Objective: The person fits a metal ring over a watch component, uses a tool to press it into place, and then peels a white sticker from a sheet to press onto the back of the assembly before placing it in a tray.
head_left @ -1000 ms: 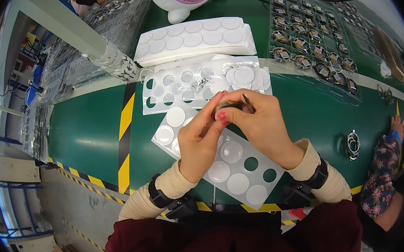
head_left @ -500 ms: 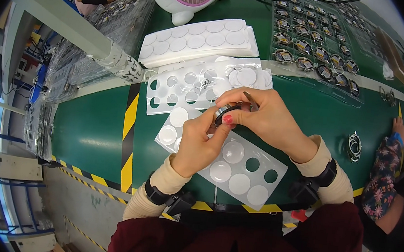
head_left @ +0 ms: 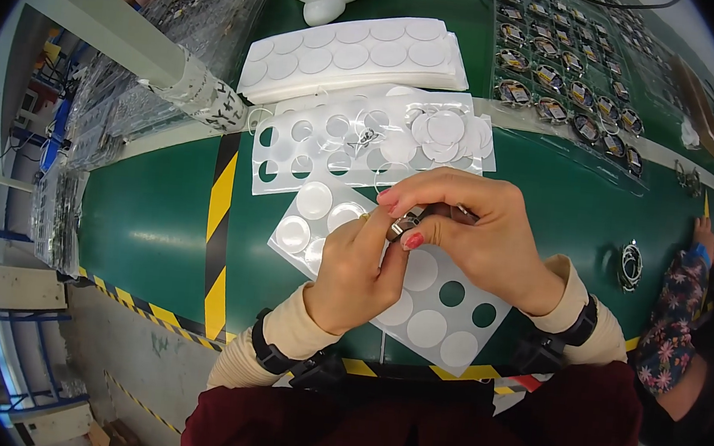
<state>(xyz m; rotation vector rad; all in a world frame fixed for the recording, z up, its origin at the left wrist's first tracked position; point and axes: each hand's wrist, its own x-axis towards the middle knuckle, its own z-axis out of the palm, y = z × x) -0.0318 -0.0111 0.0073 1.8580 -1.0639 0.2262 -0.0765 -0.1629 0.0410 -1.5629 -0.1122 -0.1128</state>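
Close together over the table, both my hands are closed on a small round part [head_left: 404, 226] with a silver, shiny edge. My left hand [head_left: 353, 279] pinches it from the left. The fingers of my right hand [head_left: 496, 249] cover much of it from the right. A thin dark metal tool [head_left: 464, 213], its kind hard to make out, sticks out between the right thumb and palm. Beneath my hands lies a sheet of round white stickers [head_left: 428, 328] with some circles gone. Behind it, loose white discs [head_left: 443, 134] rest on a clear-looking sheet [head_left: 276, 148] with holes.
A stack of white sticker sheets [head_left: 352, 55] lies farther back, below a white and pink fan [head_left: 326, 5]. Clear trays of round electronic parts [head_left: 551, 78] fill the back right. A wire coil [head_left: 629, 266] sits right, near a co-worker's sleeve [head_left: 673, 309]. A post [head_left: 125, 42] stands left.
The round part has turned in my fingers and now shows less of its face. My right hand has shifted slightly down and right, and the view has tilted a little.
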